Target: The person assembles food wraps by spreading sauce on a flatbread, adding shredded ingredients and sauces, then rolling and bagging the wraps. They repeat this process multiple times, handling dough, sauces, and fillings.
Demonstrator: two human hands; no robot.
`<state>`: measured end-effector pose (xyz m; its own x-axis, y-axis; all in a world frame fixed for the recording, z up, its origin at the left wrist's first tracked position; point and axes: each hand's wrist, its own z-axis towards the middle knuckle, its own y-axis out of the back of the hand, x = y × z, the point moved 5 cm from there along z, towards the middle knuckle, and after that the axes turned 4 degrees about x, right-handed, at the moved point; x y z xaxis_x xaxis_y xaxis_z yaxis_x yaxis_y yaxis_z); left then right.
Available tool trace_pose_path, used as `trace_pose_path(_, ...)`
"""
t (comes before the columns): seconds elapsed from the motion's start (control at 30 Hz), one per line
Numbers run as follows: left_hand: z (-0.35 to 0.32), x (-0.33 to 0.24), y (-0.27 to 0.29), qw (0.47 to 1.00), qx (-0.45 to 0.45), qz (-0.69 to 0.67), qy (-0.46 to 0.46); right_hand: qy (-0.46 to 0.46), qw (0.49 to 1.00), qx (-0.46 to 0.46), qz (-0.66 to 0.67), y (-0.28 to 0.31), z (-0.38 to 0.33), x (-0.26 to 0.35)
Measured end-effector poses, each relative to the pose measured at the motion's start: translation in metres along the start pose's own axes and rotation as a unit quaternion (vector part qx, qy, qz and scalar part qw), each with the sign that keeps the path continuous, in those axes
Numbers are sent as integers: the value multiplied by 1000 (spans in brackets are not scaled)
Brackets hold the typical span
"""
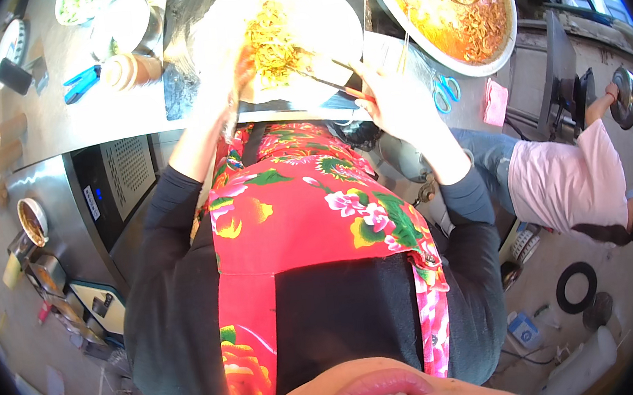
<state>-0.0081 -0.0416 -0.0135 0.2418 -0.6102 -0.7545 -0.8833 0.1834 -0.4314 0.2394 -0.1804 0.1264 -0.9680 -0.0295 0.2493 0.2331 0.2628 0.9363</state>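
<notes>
A strip of yellow-brown shredded food point(272, 45) lies down the middle of a wide white round point(330, 25). Glare hides whether that round is a plate or a thin sheet. At the food's left edge rests my left hand point(242, 71), its fingers stretched out and partly washed out by light. My right hand point(383, 96), on the other side, is closed around a pair of chopsticks point(332, 83). Their tips reach to the right edge of the food.
A large basin of reddish, oily food point(459, 12) stands at the far right. Blue-handled scissors point(445, 94) and a pink cloth point(494, 102) lie nearer. On the left are a blue clip-like tool point(82, 84) and a beige container point(121, 71). Another person point(569, 173) works at right.
</notes>
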Motion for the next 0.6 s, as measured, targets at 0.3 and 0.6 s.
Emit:
trace_pose_path(0.3,-54,5,-11,986,-45,107,-118,129,954,-258,84,49,156,-70)
trace_pose_path(0.6,-97,18,-13,953,-103,241,-153,406,866,-243,158,-15,133,-22)
